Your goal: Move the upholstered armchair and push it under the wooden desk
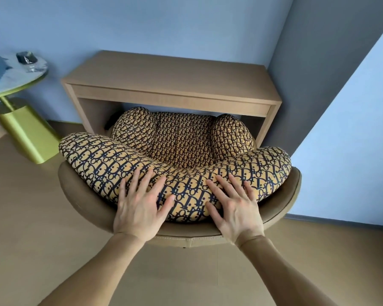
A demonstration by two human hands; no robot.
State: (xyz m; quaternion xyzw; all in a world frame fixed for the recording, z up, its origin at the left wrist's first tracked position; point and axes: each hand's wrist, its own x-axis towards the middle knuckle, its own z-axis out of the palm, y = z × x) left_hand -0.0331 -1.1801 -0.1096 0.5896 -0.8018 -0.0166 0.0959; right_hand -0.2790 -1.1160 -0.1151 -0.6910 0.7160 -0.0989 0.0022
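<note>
Patterned tan-and-navy fabric covers the armchair [179, 155], whose front sits partly under the wooden desk [170, 82] while its padded backrest stays outside, nearest us. We rest our left hand [139, 208] and right hand [234, 210] flat on that backrest, fingers [139, 180] spread wide and gripping nothing. A round side table [16, 69] on a green base stands left of the desk.

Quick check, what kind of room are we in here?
Probably a hotel room or bedroom corner: a wooden desk against the wall, a patterned armchair in front of it, and a round side table nearby.
</note>
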